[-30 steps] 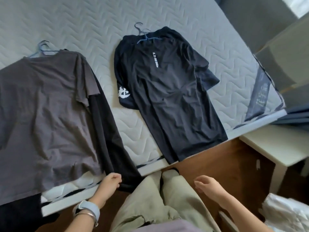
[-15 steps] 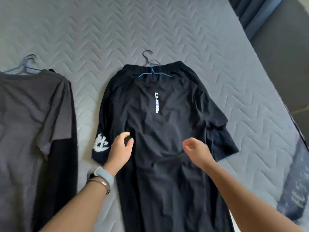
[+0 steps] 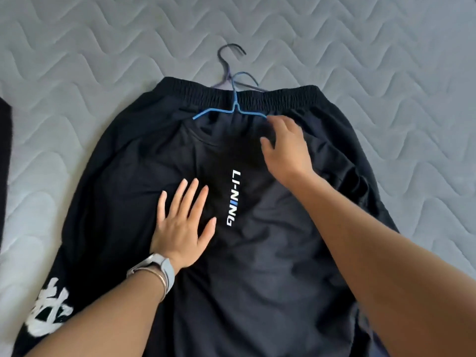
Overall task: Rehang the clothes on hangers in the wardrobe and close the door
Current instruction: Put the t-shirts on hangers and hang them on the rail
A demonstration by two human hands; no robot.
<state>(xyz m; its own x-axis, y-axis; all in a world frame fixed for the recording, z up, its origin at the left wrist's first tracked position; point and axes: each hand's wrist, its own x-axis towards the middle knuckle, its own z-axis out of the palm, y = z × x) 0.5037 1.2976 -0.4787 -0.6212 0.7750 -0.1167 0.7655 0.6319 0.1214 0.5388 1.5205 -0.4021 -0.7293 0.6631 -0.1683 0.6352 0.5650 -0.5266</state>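
A black T-shirt (image 3: 257, 266) with a white vertical logo lies flat on the grey quilted mattress (image 3: 77, 60), on top of a black garment with an elastic waistband (image 3: 278, 97). A blue wire hanger (image 3: 233, 106) rests at the shirt's neck, and a darker hanger hook (image 3: 226, 57) pokes out above the waistband. My left hand (image 3: 183, 225) presses flat on the shirt left of the logo, fingers spread. My right hand (image 3: 286, 148) reaches near the neck, fingertips touching the blue hanger's right arm, holding nothing.
A dark garment's edge (image 3: 5, 163) shows at the far left. A white printed sleeve (image 3: 49, 313) lies at the bottom left. A watch and bracelet are on my left wrist.
The view has closed in on the black shirt. Both hands moved up the shirt: the left now lies flat beside the logo, the right has reached the blue hanger.
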